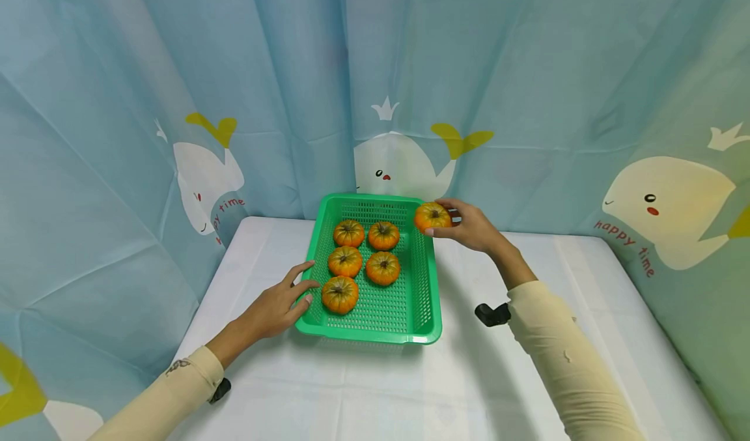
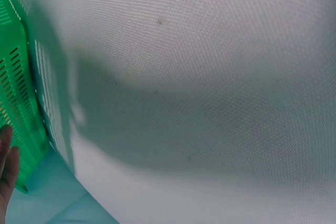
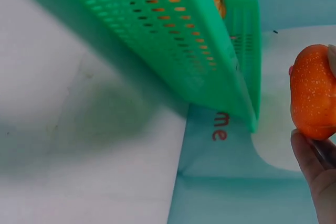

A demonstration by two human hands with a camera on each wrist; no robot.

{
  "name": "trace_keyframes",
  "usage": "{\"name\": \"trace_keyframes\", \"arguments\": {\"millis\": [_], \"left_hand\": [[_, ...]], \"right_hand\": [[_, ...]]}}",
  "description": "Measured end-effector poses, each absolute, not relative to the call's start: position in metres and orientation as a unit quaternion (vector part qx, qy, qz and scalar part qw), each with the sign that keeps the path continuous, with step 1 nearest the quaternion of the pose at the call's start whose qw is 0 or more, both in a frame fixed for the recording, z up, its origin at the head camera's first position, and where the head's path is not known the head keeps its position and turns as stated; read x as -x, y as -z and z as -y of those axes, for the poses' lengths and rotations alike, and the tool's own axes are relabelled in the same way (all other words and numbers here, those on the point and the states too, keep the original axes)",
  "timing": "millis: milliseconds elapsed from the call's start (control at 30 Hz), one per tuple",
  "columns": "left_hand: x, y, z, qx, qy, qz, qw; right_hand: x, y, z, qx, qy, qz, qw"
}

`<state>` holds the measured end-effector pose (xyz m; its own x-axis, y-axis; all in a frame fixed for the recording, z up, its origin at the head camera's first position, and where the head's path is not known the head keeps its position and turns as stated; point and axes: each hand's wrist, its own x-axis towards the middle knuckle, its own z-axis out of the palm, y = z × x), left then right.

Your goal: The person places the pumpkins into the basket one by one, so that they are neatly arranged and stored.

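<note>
A green plastic basket [image 1: 375,332] with slotted walls stands on the table, several small orange pumpkins [image 1: 383,269] inside it, mostly toward its left and back. My right hand [image 1: 471,226] grips another small pumpkin [image 1: 432,216] over the basket's back right corner. In the right wrist view that pumpkin [image 3: 313,93] shows its smooth orange side, raised beyond the basket wall, between thumb and fingers. At the basket's left rim is my left hand [image 1: 278,305], fingers spread and slightly bent, fingertips over the rim close to the front-left pumpkin [image 1: 340,295]. It holds nothing.
A white cloth covers the table [image 1: 375,395]. Light blue curtains [image 1: 305,89] printed with white whales hang behind it and at both sides, right up to its edges. Black wrist-camera mounts [image 1: 492,314] stick out beside the sleeves.
</note>
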<state>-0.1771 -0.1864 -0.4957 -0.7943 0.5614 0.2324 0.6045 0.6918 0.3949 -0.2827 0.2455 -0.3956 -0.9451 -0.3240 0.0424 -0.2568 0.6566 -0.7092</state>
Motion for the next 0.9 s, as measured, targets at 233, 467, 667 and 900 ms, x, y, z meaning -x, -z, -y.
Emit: {"name": "trace_keyframes", "arguments": {"millis": [233, 467, 667, 900], "left_hand": [[0.177, 0.495, 0.186, 0.320, 0.231, 0.917, 0.050], [0.178, 0.496, 0.186, 0.319, 0.231, 0.918, 0.047], [0.178, 0.497, 0.186, 0.321, 0.230, 0.917, 0.050], [0.178, 0.497, 0.186, 0.321, 0.227, 0.918, 0.050]], "right_hand": [[0.283, 0.392, -0.232, 0.173, 0.388, -0.904, 0.053], [0.284, 0.390, -0.219, 0.180, 0.389, -0.901, 0.065], [0.288, 0.390, -0.211, 0.196, 0.388, -0.898, 0.068], [0.294, 0.396, -0.203, 0.195, 0.381, -0.901, 0.077]]}}
